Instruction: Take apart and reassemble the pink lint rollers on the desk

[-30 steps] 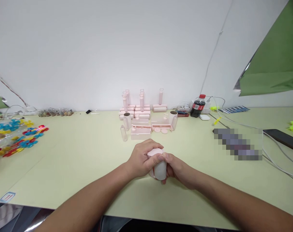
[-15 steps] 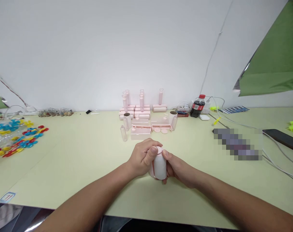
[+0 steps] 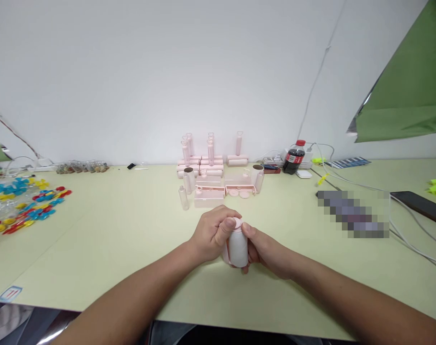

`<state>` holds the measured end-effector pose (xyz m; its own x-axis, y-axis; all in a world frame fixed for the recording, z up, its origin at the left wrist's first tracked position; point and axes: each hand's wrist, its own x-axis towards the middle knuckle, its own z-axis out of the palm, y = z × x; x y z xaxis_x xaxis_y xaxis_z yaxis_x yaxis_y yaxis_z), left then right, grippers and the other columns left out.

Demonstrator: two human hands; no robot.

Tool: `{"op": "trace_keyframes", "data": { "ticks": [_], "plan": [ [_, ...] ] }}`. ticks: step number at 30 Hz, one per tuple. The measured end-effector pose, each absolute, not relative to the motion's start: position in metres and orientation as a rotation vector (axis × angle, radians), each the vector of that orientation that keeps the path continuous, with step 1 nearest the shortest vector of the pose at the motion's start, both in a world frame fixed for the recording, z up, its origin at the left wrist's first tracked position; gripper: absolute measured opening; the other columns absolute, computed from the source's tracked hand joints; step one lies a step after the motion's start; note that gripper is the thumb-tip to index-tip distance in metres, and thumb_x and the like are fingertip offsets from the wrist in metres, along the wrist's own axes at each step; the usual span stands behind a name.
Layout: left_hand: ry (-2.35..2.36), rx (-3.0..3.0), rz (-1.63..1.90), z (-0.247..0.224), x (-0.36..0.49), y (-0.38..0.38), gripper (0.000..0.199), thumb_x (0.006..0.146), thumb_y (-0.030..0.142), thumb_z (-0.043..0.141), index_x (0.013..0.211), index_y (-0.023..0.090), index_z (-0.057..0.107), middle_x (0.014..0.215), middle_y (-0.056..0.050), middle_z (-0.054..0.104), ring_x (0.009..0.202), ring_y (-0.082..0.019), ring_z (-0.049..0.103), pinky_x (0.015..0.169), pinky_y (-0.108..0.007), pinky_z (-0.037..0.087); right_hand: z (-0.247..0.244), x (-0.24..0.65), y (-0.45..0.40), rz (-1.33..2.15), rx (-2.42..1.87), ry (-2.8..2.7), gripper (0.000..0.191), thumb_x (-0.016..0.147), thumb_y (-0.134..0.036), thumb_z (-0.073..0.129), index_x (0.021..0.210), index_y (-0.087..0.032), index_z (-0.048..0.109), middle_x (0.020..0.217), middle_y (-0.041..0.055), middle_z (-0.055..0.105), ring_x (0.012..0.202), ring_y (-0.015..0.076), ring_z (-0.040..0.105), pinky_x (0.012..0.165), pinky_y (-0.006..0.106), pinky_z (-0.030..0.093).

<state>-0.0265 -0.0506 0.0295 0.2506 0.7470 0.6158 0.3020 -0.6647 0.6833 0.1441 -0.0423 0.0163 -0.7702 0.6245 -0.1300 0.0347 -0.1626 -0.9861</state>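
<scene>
A white roll with a pink end cap (image 3: pixel 238 247) stands tilted between my hands, close to the table's front. My left hand (image 3: pixel 216 232) is closed round its upper left side, thumb on the cap. From the right, my right hand (image 3: pixel 266 248) grips it, thumb at the cap's edge and fingers behind and under it. A pink part shows along the roll's left side, partly hidden by my left hand. Beyond my hands are clear pink cases (image 3: pixel 209 196), pink discs (image 3: pixel 244 195), a white roll with a dark hollow (image 3: pixel 189 179) and a clear pink tube (image 3: pixel 183 198).
Pink rolls (image 3: pixel 211 170) and upright pink handles (image 3: pixel 210 152) stand by the wall. A cola bottle (image 3: pixel 294 157), cables and a black phone-like object (image 3: pixel 419 207) are at the right. Coloured plastic pieces (image 3: pixel 41 206) lie at the left on the table (image 3: pixel 113 230).
</scene>
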Motion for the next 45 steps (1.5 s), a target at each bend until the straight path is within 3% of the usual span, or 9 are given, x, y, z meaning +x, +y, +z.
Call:
{"op": "trace_keyframes", "data": {
  "ticks": [13,16,19,22,26,29,35,41,45],
  "plan": [
    [1.012,2.070,1.381,0.026,-0.027,-0.050,0.045,0.096,0.050,0.034,0.092,0.017,0.065,0.083,-0.006,0.063,0.076,-0.016,0.060,0.070,-0.029,0.048,0.008,0.146,-0.041,1.926,-0.786,-1.749,0.071,0.088,-0.074,0.022,0.077,-0.014,0.058,0.069,0.0060,0.058,0.057,0.0141,0.054,0.054,0.028,0.046],
    [1.059,2.043,1.380,0.024,-0.027,-0.050,0.044,0.096,0.051,0.035,0.092,0.018,0.064,0.084,-0.006,0.063,0.077,-0.017,0.060,0.071,-0.030,0.048,0.007,0.144,-0.040,1.830,-0.735,-1.818,0.057,0.084,-0.071,0.042,0.085,-0.015,0.056,0.072,0.0036,0.057,0.057,0.0130,0.051,0.048,0.025,0.043],
    [1.095,2.054,1.395,0.022,-0.028,-0.049,0.042,0.096,0.050,0.034,0.098,0.018,0.062,0.088,-0.006,0.062,0.081,-0.018,0.059,0.074,-0.031,0.048,0.006,0.142,-0.039,1.669,-0.829,-1.870,0.036,0.075,-0.046,0.069,0.093,-0.018,0.053,0.069,-0.0022,0.054,0.053,0.0096,0.044,0.046,0.022,0.037],
    [1.175,2.068,1.584,0.026,-0.037,-0.044,0.035,0.095,0.046,0.038,0.108,0.019,0.056,0.092,-0.006,0.058,0.080,-0.017,0.055,0.073,-0.031,0.046,0.005,0.141,-0.036,1.585,-0.958,-1.800,0.027,0.075,-0.033,0.068,0.092,-0.020,0.051,0.067,-0.0037,0.053,0.054,0.0102,0.044,0.048,0.023,0.036],
    [1.645,1.841,1.948,0.044,-0.074,-0.026,0.029,0.082,0.033,0.059,0.106,0.021,0.047,0.095,-0.004,0.051,0.077,-0.015,0.050,0.066,-0.028,0.044,0.004,0.144,-0.027,1.525,-1.043,-1.612,0.033,0.073,-0.038,0.069,0.095,-0.020,0.053,0.078,0.0003,0.058,0.068,0.0165,0.052,0.059,0.028,0.041],
    [1.991,1.763,1.682,0.058,-0.109,-0.011,0.039,0.072,0.022,0.060,0.108,0.022,0.045,0.105,-0.005,0.052,0.086,-0.018,0.052,0.064,-0.028,0.043,0.004,0.145,-0.021,1.537,-1.035,-1.443,0.038,0.071,-0.044,0.071,0.094,-0.018,0.055,0.081,0.0012,0.058,0.072,0.0168,0.052,0.065,0.030,0.041],
    [2.001,1.755,0.906,0.061,-0.142,-0.002,0.044,0.076,0.037,0.057,0.116,0.021,0.047,0.119,-0.008,0.057,0.099,-0.023,0.057,0.074,-0.032,0.046,0.006,0.147,-0.017,1.568,-0.979,-1.229,0.042,0.069,-0.041,0.075,0.098,-0.019,0.055,0.080,-0.0007,0.055,0.070,0.0140,0.048,0.062,0.026,0.038],
    [1.969,1.864,0.653,0.056,-0.145,-0.001,0.023,0.081,0.040,0.051,0.093,0.021,0.056,0.094,-0.005,0.064,0.079,-0.021,0.059,0.065,-0.030,0.043,0.009,0.146,-0.017,1.615,-0.914,-1.114,0.047,0.067,-0.041,0.076,0.102,-0.019,0.054,0.081,0.0002,0.056,0.068,0.0142,0.047,0.058,0.025,0.039],
    [1.831,2.052,0.735,0.059,-0.130,-0.007,0.021,0.085,0.043,0.048,0.083,0.022,0.051,0.083,-0.001,0.061,0.071,-0.017,0.055,0.062,-0.028,0.039,0.009,0.146,-0.016,1.651,-0.888,-1.050,0.047,0.065,-0.040,0.077,0.101,-0.019,0.055,0.082,0.0016,0.059,0.069,0.0149,0.049,0.059,0.026,0.040]
  ]
}}
